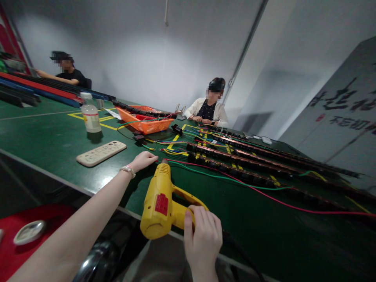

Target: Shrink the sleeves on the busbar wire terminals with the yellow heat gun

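Note:
My right hand [204,231] is wrapped round the handle of a yellow heat gun [157,196] with a red label. Its nozzle points away from me over the table, close to the wire ends. Just left of the nozzle, my left hand [144,160] is closed, fingertips pinched on the ends of a long red wire [323,212] and a green wire [264,189]. Both wires trail off to the right across the green table [235,223]. Exactly how the ends sit in my fingers is too small to make out.
Long dark strips [264,168] with coloured leads lie on the right. Beyond my left hand are a beige phone [101,153], a bottle [91,119] and an orange basket [147,126] holding more strips. One person [210,109] sits across the table, another [69,74] far left.

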Demonstrator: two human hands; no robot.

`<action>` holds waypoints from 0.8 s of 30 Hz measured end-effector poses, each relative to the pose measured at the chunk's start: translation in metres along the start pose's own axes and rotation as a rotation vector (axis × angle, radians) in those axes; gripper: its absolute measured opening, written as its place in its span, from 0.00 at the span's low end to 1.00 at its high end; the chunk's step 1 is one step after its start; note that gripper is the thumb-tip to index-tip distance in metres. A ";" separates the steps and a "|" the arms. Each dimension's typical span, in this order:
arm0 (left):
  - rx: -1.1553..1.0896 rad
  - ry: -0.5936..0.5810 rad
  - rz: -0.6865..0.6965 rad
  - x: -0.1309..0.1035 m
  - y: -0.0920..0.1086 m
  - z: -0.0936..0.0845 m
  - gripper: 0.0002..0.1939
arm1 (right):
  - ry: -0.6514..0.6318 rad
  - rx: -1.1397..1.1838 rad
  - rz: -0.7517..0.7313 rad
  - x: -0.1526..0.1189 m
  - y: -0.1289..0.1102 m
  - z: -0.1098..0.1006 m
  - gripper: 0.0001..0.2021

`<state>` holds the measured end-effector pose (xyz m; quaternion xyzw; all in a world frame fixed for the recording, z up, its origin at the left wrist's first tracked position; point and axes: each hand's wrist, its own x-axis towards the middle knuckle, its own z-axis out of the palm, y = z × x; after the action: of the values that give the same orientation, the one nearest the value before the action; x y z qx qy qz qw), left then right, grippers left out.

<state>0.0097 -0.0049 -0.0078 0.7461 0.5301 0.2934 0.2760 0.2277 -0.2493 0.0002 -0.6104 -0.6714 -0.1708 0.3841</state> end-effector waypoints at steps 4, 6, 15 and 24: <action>-0.010 -0.013 0.006 -0.001 0.001 -0.001 0.26 | 0.007 0.083 -0.050 -0.004 0.007 -0.002 0.12; -0.006 -0.019 0.004 -0.001 0.000 -0.002 0.26 | 0.009 0.101 -0.055 -0.005 0.010 -0.003 0.12; 0.011 -0.029 0.029 -0.002 -0.001 -0.003 0.26 | 0.044 0.080 -0.044 -0.004 0.030 -0.013 0.11; 0.015 -0.034 0.005 -0.003 0.002 -0.003 0.26 | 0.071 -0.089 -0.067 -0.011 0.072 -0.044 0.13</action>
<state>0.0079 -0.0078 -0.0047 0.7543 0.5258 0.2772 0.2789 0.3089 -0.2734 0.0029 -0.5976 -0.6692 -0.2347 0.3741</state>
